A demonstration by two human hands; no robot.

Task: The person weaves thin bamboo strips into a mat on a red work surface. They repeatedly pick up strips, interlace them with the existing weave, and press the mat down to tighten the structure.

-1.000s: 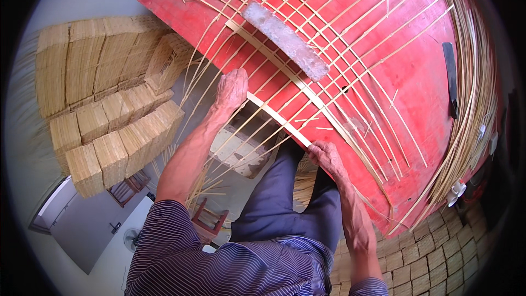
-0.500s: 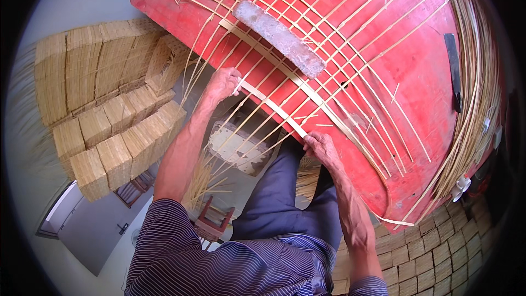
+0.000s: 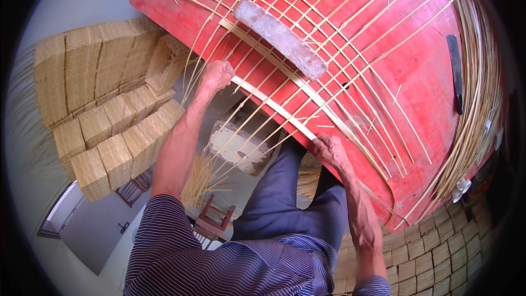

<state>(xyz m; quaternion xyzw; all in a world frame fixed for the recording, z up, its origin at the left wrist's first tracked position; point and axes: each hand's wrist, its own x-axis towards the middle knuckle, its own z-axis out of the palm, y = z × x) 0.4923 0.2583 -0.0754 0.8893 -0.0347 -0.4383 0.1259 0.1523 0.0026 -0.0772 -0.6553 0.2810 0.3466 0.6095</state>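
A pale flat strip runs along the near edge of the red board, across thin bamboo strips. My left hand grips its upper-left end, fingers closed. My right hand pinches the strip farther down to the right, at the board's edge. On the board lies a lattice of thin bamboo strips, with a second flat strip woven through it above my hands. A weathered heavy bar rests diagonally on the lattice.
Stacks of woven straw-coloured bundles stand at left, more at lower right. Long strips line the board's right side, beside a dark flat tool. A low wooden stool, a scuffed pale panel and a door are below.
Both hands keep their grip on the flat strip. My left hand has shifted up and left; my right hand has moved slightly rightward. The board sits a little farther left in view.
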